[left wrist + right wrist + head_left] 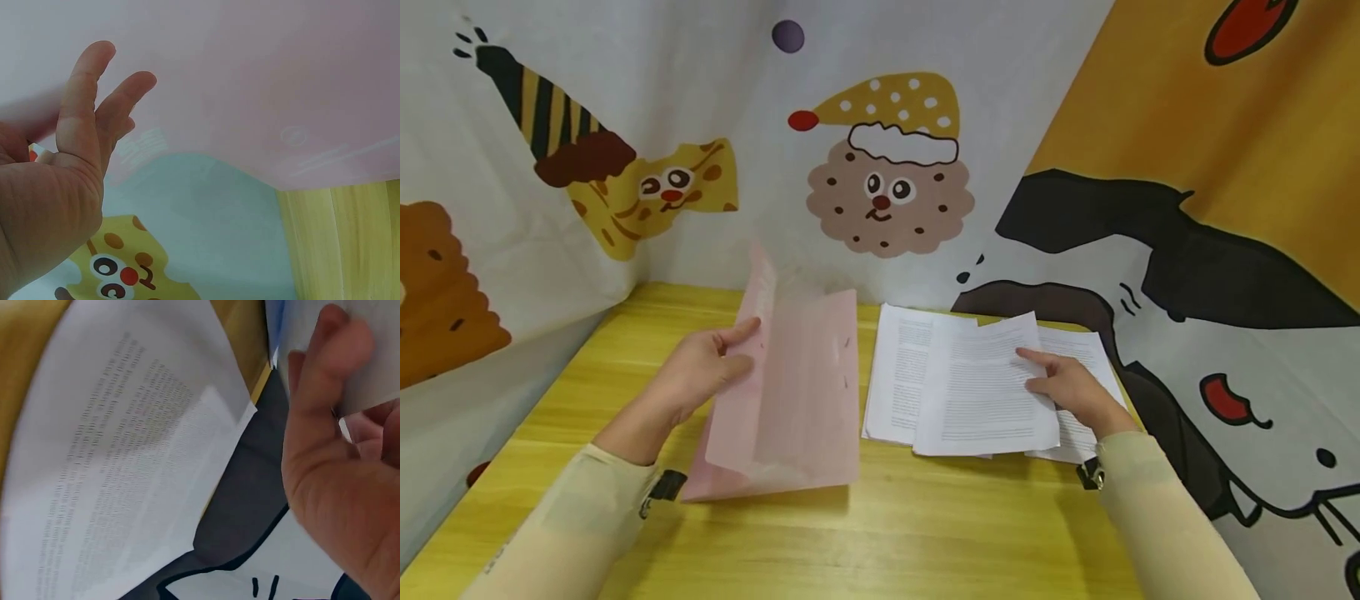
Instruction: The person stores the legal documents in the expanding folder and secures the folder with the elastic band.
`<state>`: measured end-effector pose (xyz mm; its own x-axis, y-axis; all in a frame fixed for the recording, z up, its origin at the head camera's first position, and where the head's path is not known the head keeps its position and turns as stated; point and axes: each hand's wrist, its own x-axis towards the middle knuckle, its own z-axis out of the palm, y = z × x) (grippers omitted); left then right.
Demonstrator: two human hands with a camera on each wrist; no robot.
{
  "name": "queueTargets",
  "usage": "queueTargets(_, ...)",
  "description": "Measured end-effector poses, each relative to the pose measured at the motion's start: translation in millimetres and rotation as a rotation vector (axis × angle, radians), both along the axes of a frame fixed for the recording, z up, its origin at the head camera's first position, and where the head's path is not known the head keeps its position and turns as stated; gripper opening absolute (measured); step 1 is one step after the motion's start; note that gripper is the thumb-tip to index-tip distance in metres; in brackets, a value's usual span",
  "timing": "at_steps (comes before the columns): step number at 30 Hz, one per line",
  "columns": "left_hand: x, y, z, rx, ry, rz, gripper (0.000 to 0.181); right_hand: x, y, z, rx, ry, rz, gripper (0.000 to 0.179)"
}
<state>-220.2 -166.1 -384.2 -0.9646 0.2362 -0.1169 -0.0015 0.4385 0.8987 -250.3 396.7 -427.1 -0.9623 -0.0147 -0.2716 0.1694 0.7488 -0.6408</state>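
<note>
A pink translucent folder [808, 383] stands partly opened on the table, its front cover [736, 417] lifted towards the left. My left hand [696, 371] holds that cover by its left side, thumb against the plastic. In the left wrist view, two other fingers [80, 115] stretch out beside the pink plastic. To the right of the folder, my right hand [1075, 390] pinches the right edge of a printed sheet [985, 392]. This sheet overlaps a left paper stack [898, 367] and more printed pages [1078, 437] below the right hand.
Everything rests on a yellow wood-grain table [895, 533]. A cloth with cartoon prints [700, 50] hangs behind it and along both sides, close to the back edge. Dark straps [666, 485] show at both sleeve cuffs.
</note>
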Motion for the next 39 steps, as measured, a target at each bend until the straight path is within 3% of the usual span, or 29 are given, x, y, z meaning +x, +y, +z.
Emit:
queueTargets(4, 0.1, -1.5, -1.1, -0.017, -0.005, 0.011, 0.067, 4.2, -3.1, -5.3, -0.008, -0.044, 0.044, 0.061)
queueTargets(10, -0.1, -1.5, -2.4, -0.015, -0.013, 0.009, 0.068, 9.2, -13.4, -4.6, 0.017, -0.023, 0.017, 0.062)
queueTargets(20, -1.3, -1.1, -2.1, -0.044, -0.005, 0.019, 0.068, 14.8, -41.1, 38.2, -0.084, 0.078, -0.031, 0.061)
queueTargets(23, -2.3, -0.6, -1.2, -0.044, 0.003, 0.017, 0.068, 16.3, -51.3, 50.5, -0.165, 0.110, -0.048, 0.062)
queueTargets(29, -4.3, -1.1, 1.4, -0.038, 0.015, 0.013, 0.068, 22.5, -73.8, 66.7, -0.445, 0.139, -0.011, 0.066)
queueTargets(39, -4.7, -12.4, 10.7, -0.114, 0.048, -0.026, 0.066, 35.8, -106.1, 85.4, -0.514, 0.117, 0.065, 0.066)
